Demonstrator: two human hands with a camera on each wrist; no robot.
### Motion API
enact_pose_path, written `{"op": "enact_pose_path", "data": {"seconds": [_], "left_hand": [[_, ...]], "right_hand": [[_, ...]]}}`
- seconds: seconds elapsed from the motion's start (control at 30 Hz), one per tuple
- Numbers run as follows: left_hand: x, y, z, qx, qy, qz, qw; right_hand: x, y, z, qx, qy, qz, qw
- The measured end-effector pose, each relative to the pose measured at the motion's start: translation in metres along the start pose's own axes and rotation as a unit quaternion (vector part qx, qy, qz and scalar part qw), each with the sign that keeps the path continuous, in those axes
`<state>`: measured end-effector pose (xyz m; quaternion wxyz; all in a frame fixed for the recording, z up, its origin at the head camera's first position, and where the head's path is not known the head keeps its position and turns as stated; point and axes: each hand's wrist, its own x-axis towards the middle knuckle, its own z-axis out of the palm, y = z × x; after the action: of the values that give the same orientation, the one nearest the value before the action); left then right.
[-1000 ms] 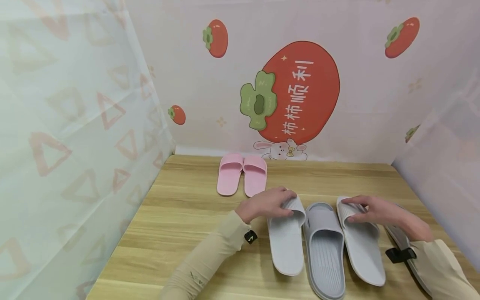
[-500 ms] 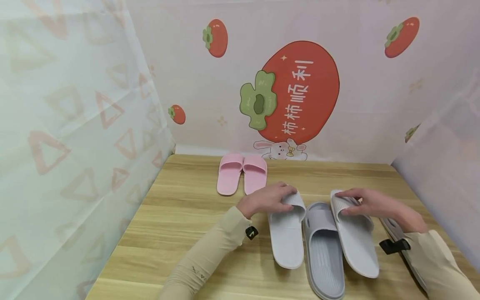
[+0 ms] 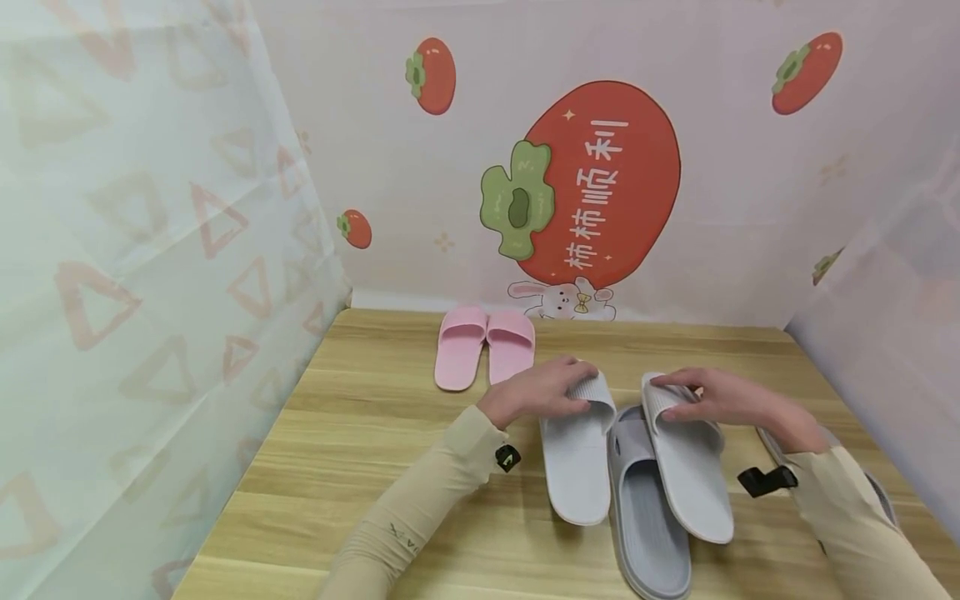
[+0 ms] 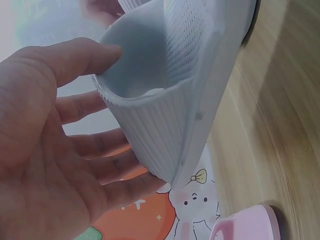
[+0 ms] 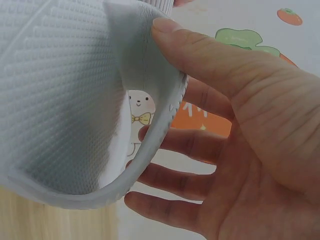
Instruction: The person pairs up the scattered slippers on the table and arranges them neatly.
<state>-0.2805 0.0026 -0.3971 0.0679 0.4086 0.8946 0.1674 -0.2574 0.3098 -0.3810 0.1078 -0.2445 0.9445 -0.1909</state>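
My left hand [image 3: 536,390] grips the strap of a white slide slipper [image 3: 577,475]; in the left wrist view its thumb hooks inside the ribbed strap [image 4: 150,125] and the fingers lie along the outside. With my right hand [image 3: 720,398] I hold the matching white slipper [image 3: 693,483] the same way, thumb inside the strap [image 5: 165,115], fingers on its outer face. This second slipper is tilted and overlaps a grey slipper [image 3: 652,529] that lies between the two white ones, covering part of its right side.
A pair of pink slippers [image 3: 459,358] stands side by side near the back of the wooden table [image 3: 345,450]. Another grey slipper [image 3: 772,446] lies at the right, mostly hidden under my right forearm. Printed cloth walls [image 3: 420,167] enclose the table at the back and both sides.
My right hand has carried its white slipper left and away from me, over the grey one. The left hand's white slipper has risen and shifted slightly away.
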Motion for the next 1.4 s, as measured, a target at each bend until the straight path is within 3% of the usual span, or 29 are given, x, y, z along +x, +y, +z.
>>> {"op": "enact_pose_path", "data": {"seconds": [0.33, 0.73, 1.13, 1.4], "left_hand": [[0.004, 0.002, 0.001, -0.006, -0.002, 0.002, 1.0], [0.011, -0.005, -0.004, -0.024, 0.008, -0.013, 0.9996], [0.017, -0.014, -0.006, -0.013, 0.025, -0.005, 0.9996], [0.021, -0.02, -0.009, -0.016, 0.025, -0.013, 0.9995]], "right_hand": [[0.013, -0.009, 0.004, -0.004, 0.0, -0.002, 1.0], [0.029, -0.021, 0.003, 0.007, 0.0, -0.033, 0.999], [0.048, -0.027, 0.0, 0.016, -0.011, -0.048, 0.999], [0.056, -0.028, -0.003, 0.014, -0.014, -0.032, 0.999]]}}
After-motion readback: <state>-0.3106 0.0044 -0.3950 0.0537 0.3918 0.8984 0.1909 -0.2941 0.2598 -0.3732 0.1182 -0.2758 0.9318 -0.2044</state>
